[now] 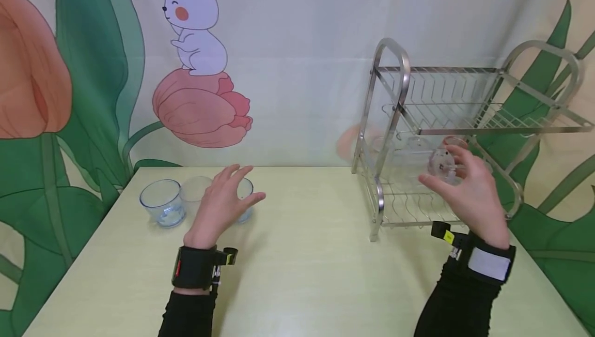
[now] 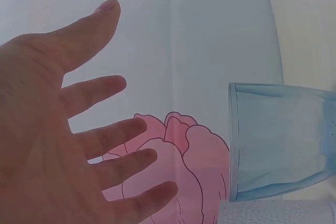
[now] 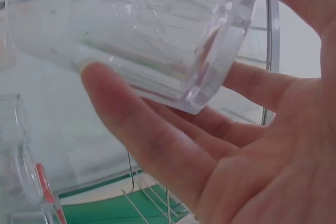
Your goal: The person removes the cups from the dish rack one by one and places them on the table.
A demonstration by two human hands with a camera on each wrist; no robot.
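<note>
My right hand (image 1: 479,200) grips a clear faceted glass (image 1: 440,165) inside the dish rack, fingers and thumb around its side. In the right wrist view the glass (image 3: 131,35) lies tilted, its thick base toward the palm. My left hand (image 1: 218,208) hangs over the left part of the table, fingers spread, holding nothing. Around it stand a blue-tinted glass (image 1: 162,203), a paler glass (image 1: 192,190) and another bluish glass (image 1: 246,192), partly hidden by the hand. A blue glass (image 2: 283,140) also shows beyond the fingertips in the left wrist view.
A two-tier metal dish rack (image 1: 457,131) stands at the table's back right. Its lower tier holds other clear glasses (image 3: 23,174), left of the held one in the right wrist view. A printed cloth (image 1: 297,68) hangs behind the pale table (image 1: 316,264).
</note>
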